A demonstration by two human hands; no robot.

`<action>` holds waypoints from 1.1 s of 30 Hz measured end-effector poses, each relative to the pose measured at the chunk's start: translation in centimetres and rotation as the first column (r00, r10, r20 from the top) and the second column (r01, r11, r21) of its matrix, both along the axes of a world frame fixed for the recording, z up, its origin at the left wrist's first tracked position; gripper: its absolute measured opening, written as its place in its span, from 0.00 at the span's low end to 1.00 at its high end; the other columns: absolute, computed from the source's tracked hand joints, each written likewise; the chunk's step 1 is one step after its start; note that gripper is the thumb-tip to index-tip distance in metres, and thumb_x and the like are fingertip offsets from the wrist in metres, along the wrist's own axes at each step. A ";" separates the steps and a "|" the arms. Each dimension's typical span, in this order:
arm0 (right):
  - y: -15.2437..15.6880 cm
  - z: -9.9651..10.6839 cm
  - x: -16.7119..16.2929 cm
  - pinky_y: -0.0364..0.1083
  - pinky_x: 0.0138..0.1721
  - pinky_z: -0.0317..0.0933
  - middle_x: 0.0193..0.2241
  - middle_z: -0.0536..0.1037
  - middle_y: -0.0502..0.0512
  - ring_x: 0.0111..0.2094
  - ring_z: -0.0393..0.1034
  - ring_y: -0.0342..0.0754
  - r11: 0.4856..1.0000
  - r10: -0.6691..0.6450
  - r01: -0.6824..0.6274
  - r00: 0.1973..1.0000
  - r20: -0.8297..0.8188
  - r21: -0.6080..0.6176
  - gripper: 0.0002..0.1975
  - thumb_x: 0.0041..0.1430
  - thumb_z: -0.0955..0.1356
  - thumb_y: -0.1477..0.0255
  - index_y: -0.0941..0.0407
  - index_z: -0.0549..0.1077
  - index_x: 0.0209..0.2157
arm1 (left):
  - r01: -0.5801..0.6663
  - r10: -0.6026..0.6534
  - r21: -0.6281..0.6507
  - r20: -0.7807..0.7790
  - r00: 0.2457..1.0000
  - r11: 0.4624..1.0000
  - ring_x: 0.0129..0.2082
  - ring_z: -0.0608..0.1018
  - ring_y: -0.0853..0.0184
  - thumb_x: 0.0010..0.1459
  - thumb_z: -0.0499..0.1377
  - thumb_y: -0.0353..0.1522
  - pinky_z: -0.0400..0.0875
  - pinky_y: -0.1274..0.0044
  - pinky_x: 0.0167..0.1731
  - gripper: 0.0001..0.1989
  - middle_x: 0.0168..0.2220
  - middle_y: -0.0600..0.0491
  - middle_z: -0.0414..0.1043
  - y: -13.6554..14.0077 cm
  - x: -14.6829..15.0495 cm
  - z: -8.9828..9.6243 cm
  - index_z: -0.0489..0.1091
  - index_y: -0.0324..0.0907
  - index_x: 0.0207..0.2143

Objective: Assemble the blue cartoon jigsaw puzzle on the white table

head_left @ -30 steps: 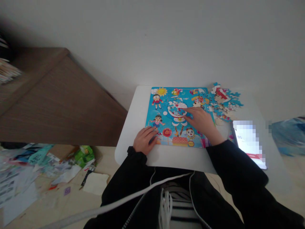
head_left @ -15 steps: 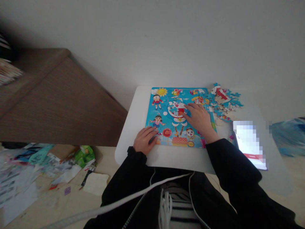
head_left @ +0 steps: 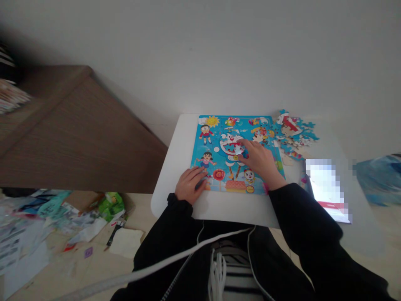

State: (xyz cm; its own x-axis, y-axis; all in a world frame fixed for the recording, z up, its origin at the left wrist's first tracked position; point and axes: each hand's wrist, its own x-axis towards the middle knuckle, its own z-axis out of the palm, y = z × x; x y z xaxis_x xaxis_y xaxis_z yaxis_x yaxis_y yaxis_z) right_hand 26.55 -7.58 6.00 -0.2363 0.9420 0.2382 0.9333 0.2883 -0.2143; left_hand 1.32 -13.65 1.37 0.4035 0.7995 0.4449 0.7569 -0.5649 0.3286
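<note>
A blue cartoon jigsaw puzzle point(head_left: 205, 161) lies on a small white table, with a large blue-and-white cat figure in its middle. My right hand point(head_left: 260, 161) reaches over that figure, thumb and index finger closed around a small, pale puzzle piece point(head_left: 239, 149) at the cat's mouth. Part of the puzzle is covered by this hand. Resting flat on the lower left corner of the puzzle is my left hand point(head_left: 191, 184), its fingers stretched out and holding nothing.
Loose puzzle pieces point(head_left: 296, 129) are heaped at the puzzle's upper right. A lit phone or tablet point(head_left: 327, 190), partly blurred, lies on the right of the white table point(head_left: 171, 167). A brown cabinet point(head_left: 84, 133) stands at left, with bags and papers on the floor below.
My right hand has shifted slightly down and left, and the piece at the cat's mouth now looks pale between its fingertips instead of red. My left hand stays put.
</note>
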 end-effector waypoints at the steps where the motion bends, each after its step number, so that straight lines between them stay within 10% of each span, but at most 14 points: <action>1: 0.0 0.1 0.4 0.44 0.29 0.58 0.38 0.74 0.55 0.38 0.68 0.51 1.000 0.019 -0.019 1.000 -0.002 -0.012 0.19 0.52 0.63 0.72 0.52 0.64 0.48 | -0.003 0.003 0.003 -0.001 1.000 1.000 0.47 0.71 0.61 0.56 0.54 0.33 0.67 0.66 0.46 0.12 0.45 0.49 0.71 0.0 0.0 0.0 0.70 0.42 0.42; 8: 0.4 -0.4 2.7 0.46 0.35 0.63 0.34 0.76 0.53 0.34 0.71 0.48 0.995 0.009 -0.040 0.947 -0.321 -0.089 0.15 0.49 0.64 0.75 0.55 0.69 0.41 | -0.010 0.010 0.003 -0.035 0.999 1.000 0.47 0.71 0.61 0.56 0.53 0.34 0.67 0.66 0.46 0.12 0.45 0.49 0.71 -0.1 0.0 0.0 0.70 0.42 0.42; 15: -2.0 -0.3 0.5 0.45 0.32 0.67 0.29 0.78 0.53 0.29 0.72 0.46 0.895 -0.083 -0.290 0.638 -0.765 -0.339 0.09 0.47 0.68 0.69 0.57 0.74 0.31 | -0.046 0.046 0.007 -0.044 0.998 0.999 0.47 0.71 0.61 0.56 0.53 0.35 0.66 0.65 0.47 0.12 0.45 0.50 0.71 -0.2 0.2 0.1 0.70 0.44 0.42; 19: -3.2 -1.0 -1.6 0.44 0.31 0.66 0.28 0.78 0.51 0.28 0.72 0.45 0.837 -0.046 -0.371 0.684 -0.728 -0.402 0.08 0.48 0.67 0.71 0.55 0.76 0.32 | -0.022 0.023 0.025 -0.045 0.999 0.999 0.47 0.71 0.61 0.56 0.53 0.34 0.67 0.66 0.46 0.11 0.44 0.50 0.72 -0.3 0.5 0.2 0.71 0.43 0.40; 33: -3.2 -1.9 -2.9 0.45 0.40 0.62 0.37 0.74 0.54 0.38 0.69 0.45 0.952 0.196 -0.286 0.845 -0.497 -0.111 0.07 0.52 0.66 0.72 0.55 0.75 0.33 | 0.102 -0.097 0.026 -0.143 0.985 0.994 0.48 0.70 0.60 0.58 0.50 0.33 0.66 0.65 0.46 0.14 0.46 0.51 0.70 -0.5 2.4 0.9 0.69 0.41 0.45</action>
